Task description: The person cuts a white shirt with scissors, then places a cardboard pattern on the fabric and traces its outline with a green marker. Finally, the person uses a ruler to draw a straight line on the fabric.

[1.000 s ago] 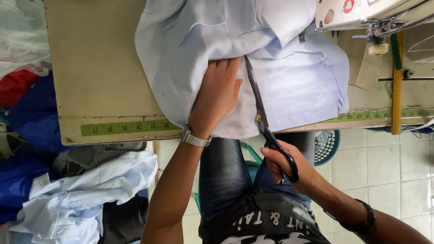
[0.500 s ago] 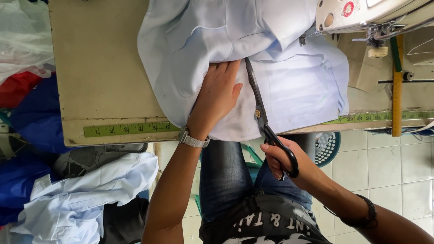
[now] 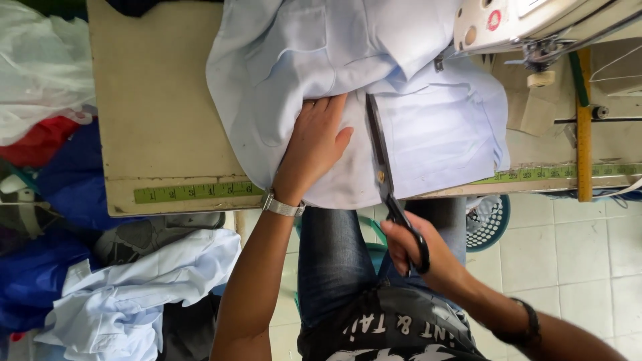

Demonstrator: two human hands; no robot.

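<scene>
Scissors (image 3: 388, 180) with black handles sit closest to the person, the right hand (image 3: 418, 251) clenched through the loops just off the table's front edge, over the lap in dark jeans. Their long blades lie shut, or nearly so, and run straight up the pale blue shirt (image 3: 428, 127) — held in line with what looks like a fold or seam, presumably so the cut tracks straight. Just beside the blades, the left hand (image 3: 314, 150) lies flat and released, palm down, fingers spread on the cloth; it grips nothing, only pressing the fabric against the sewing table (image 3: 154, 120) so it does not shift under the blades. A wristwatch (image 3: 281, 206) shows at that wrist. The shirt hangs a little over the table edge, covering part of the green measuring tape (image 3: 194, 192) fixed along the front. Further back, the cloth bunches up against the white sewing machine (image 3: 508, 23) at the far right. Off to the left, on the floor, more light blue garments (image 3: 134, 294) lie heaped. Against the view a second ago, the blades reach further up the cloth and the right hand has come closer to the table edge, while the left hand has hardly moved.
</scene>
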